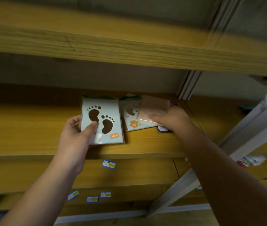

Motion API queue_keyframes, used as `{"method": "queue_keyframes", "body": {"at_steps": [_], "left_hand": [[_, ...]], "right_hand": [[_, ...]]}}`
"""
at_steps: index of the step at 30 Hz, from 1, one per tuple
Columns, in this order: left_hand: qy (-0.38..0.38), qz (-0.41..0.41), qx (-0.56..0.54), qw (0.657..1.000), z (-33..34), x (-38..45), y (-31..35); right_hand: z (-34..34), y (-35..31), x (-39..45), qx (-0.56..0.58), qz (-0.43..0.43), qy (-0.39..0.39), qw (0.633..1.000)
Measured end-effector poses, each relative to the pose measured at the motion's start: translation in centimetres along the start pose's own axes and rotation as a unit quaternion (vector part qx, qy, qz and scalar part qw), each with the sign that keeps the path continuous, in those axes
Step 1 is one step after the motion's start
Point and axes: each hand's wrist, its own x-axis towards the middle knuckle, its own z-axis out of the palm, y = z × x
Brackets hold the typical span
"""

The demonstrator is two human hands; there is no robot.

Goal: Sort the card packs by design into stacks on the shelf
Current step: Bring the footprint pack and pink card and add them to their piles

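— Card packs first: where do they sit on your screen?

— From the left, I see the left hand (78, 131) pinching a footprint pack (102, 121), thumb curled on its face, fingers behind its left edge. That pack shows two brown footprints and an orange tag in its near right corner, and it sits over the wooden shelf (31, 128), near the front edge.

— And to the right of it?

— Just beside it lies a bear pack (132, 119), flat on the shelf, with a brown footprint and a small orange bear printed on it. Its right part is covered by a pink pack (154, 108), which the right hand (172, 119) clamps, thumb on top and fingers underneath. Under that hand I can make out a purple edge (162, 128) of something on the shelf; I cannot tell what it is.

— Anything nearer?

— Blue and yellow labels (109, 164) are stuck on the front of the lower boards, and a white frame bar (251, 124) slants on the right.
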Motion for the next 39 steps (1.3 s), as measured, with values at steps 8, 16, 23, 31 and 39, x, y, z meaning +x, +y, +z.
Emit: {"method": "queue_keyframes", "body": {"at_steps": [8,16,23,31,39], "left_hand": [[-0.023,-0.006,0.001,1.0,0.5,-0.6,0.6],[-0.017,0.011,-0.02,1.0,1.2,-1.3,0.9],[-0.002,0.018,-0.021,1.0,1.6,-1.7,0.8],[0.003,0.024,-0.006,1.0,3.9,-4.4,0.1],[0.01,0.039,-0.009,0.999,7.1,-12.0,-1.2]], "right_hand": [[0.5,-3.3,-0.4,-0.18,0.021,0.028,0.983],[-1.0,-1.8,0.1,0.122,0.094,-0.079,0.985],[-1.4,-0.6,-2.1,0.368,0.081,0.007,0.926],[-2.5,4.2,-9.7,0.486,0.01,0.003,0.874],[-5.7,11.0,-17.1,0.532,-0.075,-0.041,0.842]]}}
